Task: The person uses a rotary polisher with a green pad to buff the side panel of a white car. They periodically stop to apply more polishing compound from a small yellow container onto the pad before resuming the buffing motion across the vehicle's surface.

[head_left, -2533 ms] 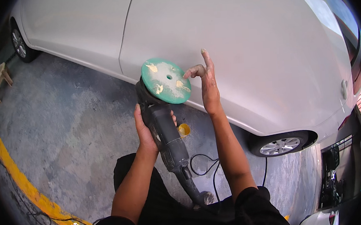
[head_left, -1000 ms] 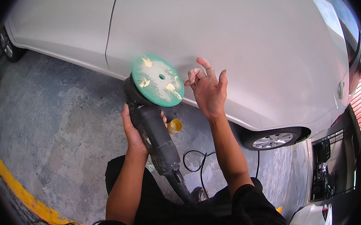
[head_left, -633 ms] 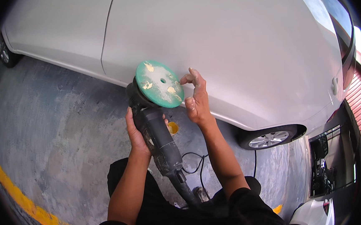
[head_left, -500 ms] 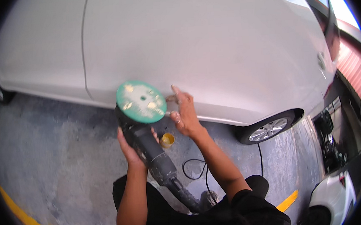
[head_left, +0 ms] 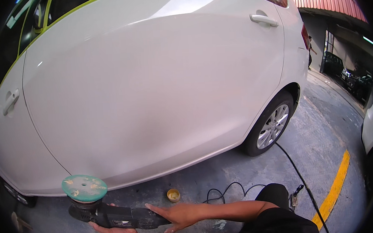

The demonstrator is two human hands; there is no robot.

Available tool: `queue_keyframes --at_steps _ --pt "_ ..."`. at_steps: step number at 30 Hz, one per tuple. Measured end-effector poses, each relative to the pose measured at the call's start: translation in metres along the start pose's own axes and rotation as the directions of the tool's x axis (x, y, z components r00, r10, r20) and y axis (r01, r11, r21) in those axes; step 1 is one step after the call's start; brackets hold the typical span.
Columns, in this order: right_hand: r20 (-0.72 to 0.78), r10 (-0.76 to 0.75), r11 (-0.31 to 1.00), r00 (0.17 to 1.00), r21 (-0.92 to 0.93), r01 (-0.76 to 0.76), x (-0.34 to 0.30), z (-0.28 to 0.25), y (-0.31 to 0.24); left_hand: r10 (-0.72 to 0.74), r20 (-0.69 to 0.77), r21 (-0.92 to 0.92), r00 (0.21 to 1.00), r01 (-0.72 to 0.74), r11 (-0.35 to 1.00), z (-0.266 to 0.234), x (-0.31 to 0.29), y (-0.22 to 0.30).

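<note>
Green foam pad (head_left: 84, 188) of rotary polisher (head_left: 115, 216) now faces up, lowered to 7 o'clock, off white car door (head_left: 150, 97). Left hand (head_left: 116, 231) cradles body underneath; right hand (head_left: 180, 214) flat, fingers released, on handle. Compound jar (head_left: 173, 195) at 6 o'clock.

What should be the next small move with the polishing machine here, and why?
Probably turn the polisher so its green pad faces the white door. The pad now points upward, dabbed with yellowish paste and clear of the panel. The left hand supports the body from below and the right hand rests flat against its rear, so a firmer right grip seems wise first.
</note>
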State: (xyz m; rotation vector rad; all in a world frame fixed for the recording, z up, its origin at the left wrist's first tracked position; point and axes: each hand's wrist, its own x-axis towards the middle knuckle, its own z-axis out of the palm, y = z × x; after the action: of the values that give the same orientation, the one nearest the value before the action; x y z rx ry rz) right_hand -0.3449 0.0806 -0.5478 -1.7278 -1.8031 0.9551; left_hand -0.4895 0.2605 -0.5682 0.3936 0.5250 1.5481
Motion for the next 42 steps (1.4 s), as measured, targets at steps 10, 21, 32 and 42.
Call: queue_keyframes --at_steps 10,21,32,42 --pt "-0.728 -0.255 0.964 0.637 -0.136 0.23 -0.1 -0.058 0.095 0.333 0.708 0.037 0.623 -0.504 0.863 0.163 -0.188 -0.066" --pt "-0.883 -0.062 0.857 0.466 0.193 0.479 -0.249 -0.214 0.149 0.014 0.953 0.106 0.302 -0.377 0.92 0.368 -0.336 -0.185" --pt "-0.858 -0.032 0.901 0.512 0.197 0.387 -0.271 -0.253 0.15 -0.088 0.899 0.179 0.429 -0.177 0.968 0.399 -0.338 -0.202" --pt "-0.839 0.073 0.891 0.539 0.298 0.343 -0.263 -0.232 0.141 -0.173 0.881 0.269 0.441 -0.166 0.949 0.393 -0.327 -0.191"
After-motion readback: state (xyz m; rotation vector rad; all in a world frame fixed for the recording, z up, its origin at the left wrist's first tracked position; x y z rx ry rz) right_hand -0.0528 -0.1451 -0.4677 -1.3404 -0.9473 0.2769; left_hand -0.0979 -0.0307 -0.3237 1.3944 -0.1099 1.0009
